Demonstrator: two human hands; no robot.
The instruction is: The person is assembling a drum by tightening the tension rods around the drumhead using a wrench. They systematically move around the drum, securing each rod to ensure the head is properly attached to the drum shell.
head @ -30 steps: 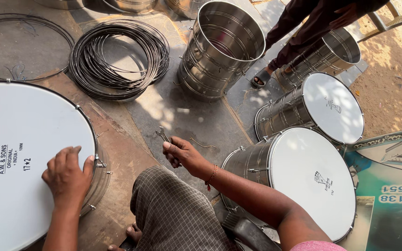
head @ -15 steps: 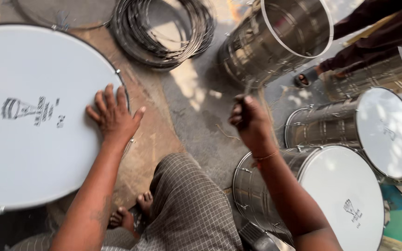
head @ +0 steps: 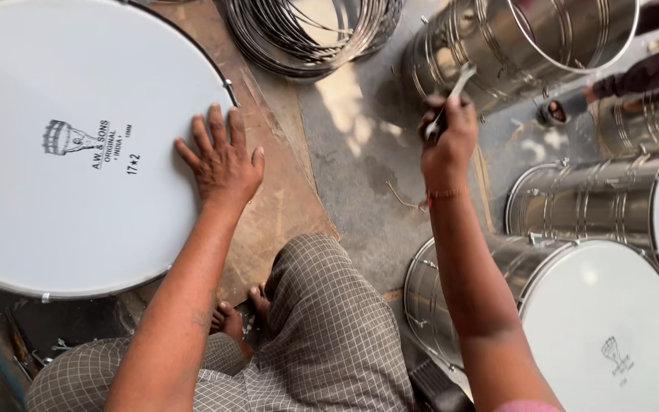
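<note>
- The left hand [head: 223, 162] is laid flat and open, fingers spread, on the right edge of the large white drumhead [head: 78, 145], which fills the left of the scene and lies level on the ground.
- The right hand [head: 449, 137] is closed in a fist around a small metal wrench [head: 451, 95], held raised above the grey floor [head: 360, 175] to the right of that drum; the tool's jaw end points up and away.
- A tension lug [head: 229, 88] is seen on the rim just beyond the left hand's fingertips; a second one [head: 46, 297] sits on the near edge.
- The step in hand is judged to be the tightening of the rim fittings. It would be done well if the drum were kept pinned by the flat palm while the wrench is brought down squarely onto the lug, so that the tool is not allowed to slip against the skin.
- Even tension would best be obtained by small turns at opposite lugs in alternation, not by one lug being fully tightened.
- A coil of wire hoops [head: 306, 30] lies at the far side, near the drum's rim; steel drum shells [head: 520, 46] stand far right, and a finished drum [head: 573, 313] stands near right, just beside the right forearm.
- Checked trousers [head: 329, 336] and bare toes [head: 230, 317] are seen at the near edge.
</note>
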